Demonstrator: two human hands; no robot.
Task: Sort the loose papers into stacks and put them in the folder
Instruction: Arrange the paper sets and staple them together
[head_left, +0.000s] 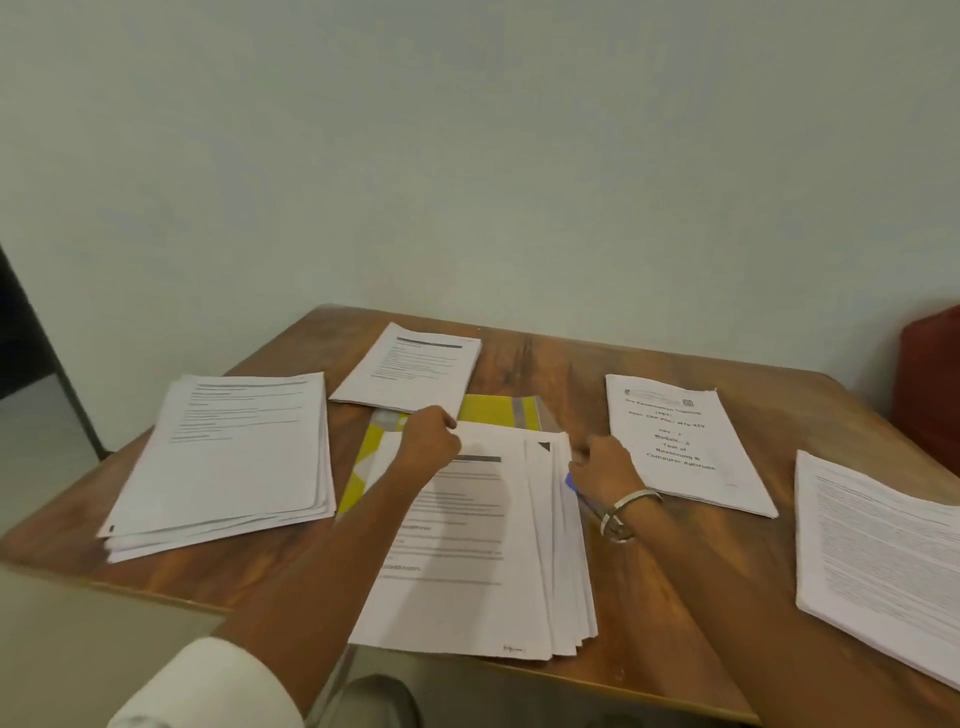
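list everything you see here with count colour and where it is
paper stacks: five, white. One at left, a small one at the far middle, a fanned one at the near middle, a titled one right of centre, one at the right edge
folder: one, yellow and grey, under the fanned stack
pen: one, blue, beside the right wrist
table: one, brown wood
chair: one, red, far right, partly seen
bracelet: one, silver, right wrist
sleeve: one, white, left arm
hands: two. left hand pinches the top sheet's far edge; right hand rests at the fanned stack's right edge
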